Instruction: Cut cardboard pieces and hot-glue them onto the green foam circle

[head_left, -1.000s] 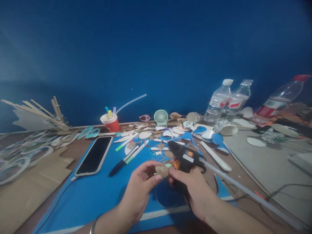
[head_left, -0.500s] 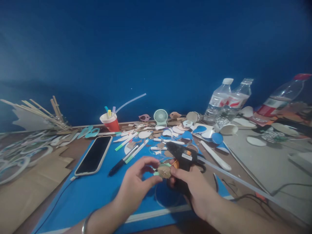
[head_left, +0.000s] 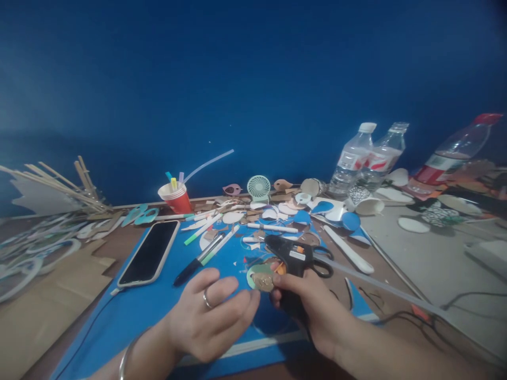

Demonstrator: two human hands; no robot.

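Observation:
My right hand (head_left: 317, 301) grips a black hot glue gun (head_left: 292, 248) whose nozzle points up and left. Its thumb and fingertips also hold a small light-green rounded piece (head_left: 253, 275), with a tan, shiny patch (head_left: 263, 281) on its face. A clear glue stick (head_left: 356, 270) runs out of the back of the gun to the right. My left hand (head_left: 219, 314), wearing a ring, is beside the green piece with its fingers curled inward. The left thumb is hidden, and I cannot see whether anything is inside those fingers.
A blue mat (head_left: 158, 316) bears a phone (head_left: 149, 253), a black marker (head_left: 198, 262) and paper cutouts. Behind stand a red cup (head_left: 177, 201), a small fan (head_left: 259, 187) and plastic bottles (head_left: 350, 163). Brown cardboard (head_left: 59, 306) lies left; a cable (head_left: 412, 319) trails right.
My left hand has come off the green piece, moving down and left and turning its knuckles up. My right hand still holds the piece and the glue gun. The view has shifted slightly.

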